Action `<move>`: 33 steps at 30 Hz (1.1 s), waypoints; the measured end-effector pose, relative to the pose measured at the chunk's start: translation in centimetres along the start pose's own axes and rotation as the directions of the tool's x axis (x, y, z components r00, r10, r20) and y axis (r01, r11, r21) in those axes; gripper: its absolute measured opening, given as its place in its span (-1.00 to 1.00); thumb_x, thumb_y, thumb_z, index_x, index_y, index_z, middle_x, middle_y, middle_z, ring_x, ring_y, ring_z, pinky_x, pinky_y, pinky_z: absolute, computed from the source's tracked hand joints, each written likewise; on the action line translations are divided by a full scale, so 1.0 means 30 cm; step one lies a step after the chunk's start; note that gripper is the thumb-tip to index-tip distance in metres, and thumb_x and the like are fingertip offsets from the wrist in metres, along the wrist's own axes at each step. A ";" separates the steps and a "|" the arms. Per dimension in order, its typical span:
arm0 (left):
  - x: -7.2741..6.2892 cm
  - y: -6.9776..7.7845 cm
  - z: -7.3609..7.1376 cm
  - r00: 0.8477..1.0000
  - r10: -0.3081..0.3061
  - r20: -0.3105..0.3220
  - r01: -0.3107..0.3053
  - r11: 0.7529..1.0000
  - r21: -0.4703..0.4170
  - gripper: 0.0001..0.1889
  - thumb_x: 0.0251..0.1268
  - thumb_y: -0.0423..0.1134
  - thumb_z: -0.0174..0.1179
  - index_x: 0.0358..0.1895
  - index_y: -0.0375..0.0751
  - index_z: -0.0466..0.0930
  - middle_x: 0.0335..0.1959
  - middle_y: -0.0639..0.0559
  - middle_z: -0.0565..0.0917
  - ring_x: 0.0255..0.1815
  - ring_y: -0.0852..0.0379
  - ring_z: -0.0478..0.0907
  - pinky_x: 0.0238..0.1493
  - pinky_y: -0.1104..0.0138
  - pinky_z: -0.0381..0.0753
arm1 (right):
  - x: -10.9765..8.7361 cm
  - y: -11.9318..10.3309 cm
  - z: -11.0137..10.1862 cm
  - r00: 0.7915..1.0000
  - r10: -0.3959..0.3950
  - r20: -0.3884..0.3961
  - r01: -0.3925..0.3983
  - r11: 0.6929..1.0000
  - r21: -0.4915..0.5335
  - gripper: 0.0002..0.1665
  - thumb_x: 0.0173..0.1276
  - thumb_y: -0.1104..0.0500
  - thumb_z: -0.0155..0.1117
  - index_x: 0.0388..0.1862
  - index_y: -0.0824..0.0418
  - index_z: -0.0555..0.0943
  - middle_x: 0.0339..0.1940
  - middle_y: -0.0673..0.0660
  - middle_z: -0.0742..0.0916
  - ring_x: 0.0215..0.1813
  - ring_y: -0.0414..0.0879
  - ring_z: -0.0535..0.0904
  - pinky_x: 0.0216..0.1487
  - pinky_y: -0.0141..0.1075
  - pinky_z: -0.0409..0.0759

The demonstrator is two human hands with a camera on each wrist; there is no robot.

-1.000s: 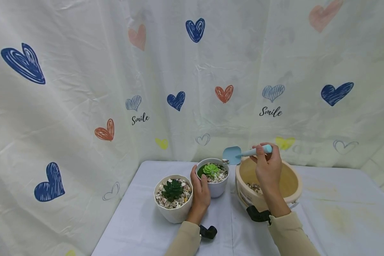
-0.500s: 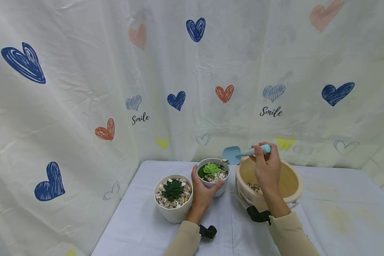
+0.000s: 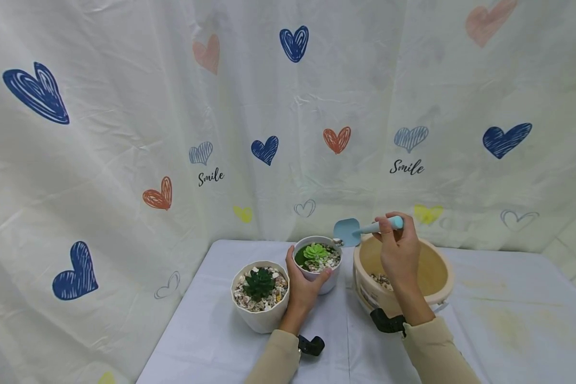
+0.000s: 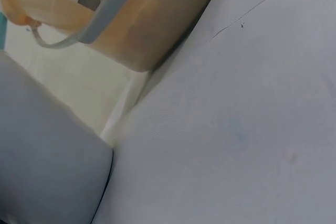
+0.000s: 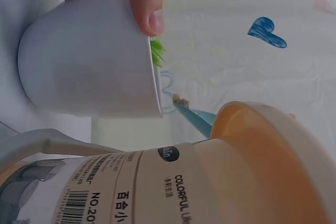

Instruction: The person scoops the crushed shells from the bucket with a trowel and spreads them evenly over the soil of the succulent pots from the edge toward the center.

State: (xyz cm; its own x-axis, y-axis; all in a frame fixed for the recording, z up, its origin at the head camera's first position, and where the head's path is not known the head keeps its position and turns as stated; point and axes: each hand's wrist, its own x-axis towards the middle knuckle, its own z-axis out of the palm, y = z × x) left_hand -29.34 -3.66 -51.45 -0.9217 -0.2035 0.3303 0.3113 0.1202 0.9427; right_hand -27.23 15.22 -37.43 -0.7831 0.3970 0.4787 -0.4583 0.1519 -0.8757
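My left hand holds a small white plant pot, its thumb across the near side below the rim. Inside are a light green succulent and pale pebbles. My right hand grips the handle of a light blue hand trowel above a cream bucket. A few pebbles lie at the blade's tip, close to the pot's right rim. In the right wrist view, the trowel tip is apart from the small pot. The left wrist view shows no fingers.
Left of the small pot stands a larger white pot holding a dark green succulent and pebbles. More pebbles lie in the bucket. A white cloth covers the table, and a heart-printed curtain hangs behind.
My left thumb has moved from the pot's left side across its near side. The small pot has shifted very slightly left. The trowel has hardly moved.
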 end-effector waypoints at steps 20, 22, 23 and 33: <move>-0.003 -0.007 0.000 1.000 0.024 0.000 -0.024 1.000 -0.001 0.13 0.09 0.07 0.46 0.64 0.16 -0.12 0.60 -0.22 0.10 0.57 -0.11 0.19 0.51 -0.16 0.17 | -0.003 0.010 0.006 0.993 -0.013 0.113 0.022 0.996 -0.083 -0.62 0.57 0.11 0.19 0.20 0.31 0.48 0.08 0.29 0.75 -0.02 -0.29 0.71 0.01 -0.49 0.65; -0.004 -0.007 0.001 1.000 0.030 -0.007 -0.030 1.000 0.007 0.11 0.10 0.07 0.45 0.64 0.16 -0.12 0.60 -0.21 0.11 0.56 -0.10 0.20 0.50 -0.17 0.18 | -0.003 0.010 0.006 0.993 -0.015 0.118 0.027 0.994 -0.101 -0.62 0.57 0.10 0.19 0.20 0.31 0.49 0.07 0.28 0.75 0.01 -0.26 0.71 0.03 -0.46 0.66; -0.004 -0.007 0.001 0.999 0.034 -0.011 -0.034 0.999 0.008 0.10 0.11 0.06 0.44 0.64 0.16 -0.11 0.60 -0.19 0.11 0.55 -0.10 0.20 0.50 -0.16 0.18 | -0.002 0.010 0.006 0.993 -0.015 0.121 0.028 0.994 -0.108 -0.62 0.57 0.10 0.19 0.20 0.31 0.49 0.08 0.28 0.76 0.02 -0.24 0.71 0.03 -0.45 0.66; -0.008 -0.004 0.002 0.993 0.108 -0.044 -0.106 0.993 0.058 0.02 0.18 -0.06 0.34 0.63 -0.14 -0.07 0.56 -0.18 0.16 0.56 -0.08 0.19 0.53 -0.10 0.14 | -0.005 0.009 0.008 0.991 -0.057 0.118 0.069 0.992 -0.102 -0.61 0.56 0.11 0.20 0.20 0.33 0.50 0.06 0.26 0.77 -0.01 -0.26 0.71 0.01 -0.53 0.64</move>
State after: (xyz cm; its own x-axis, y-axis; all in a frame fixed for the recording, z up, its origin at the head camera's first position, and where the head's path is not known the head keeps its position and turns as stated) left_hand -29.15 -3.58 -51.66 -0.8715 -0.2317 0.4323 0.3932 0.1968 0.8981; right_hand -27.33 14.99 -37.72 -0.8000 0.2779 0.5318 -0.4662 0.2702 -0.8424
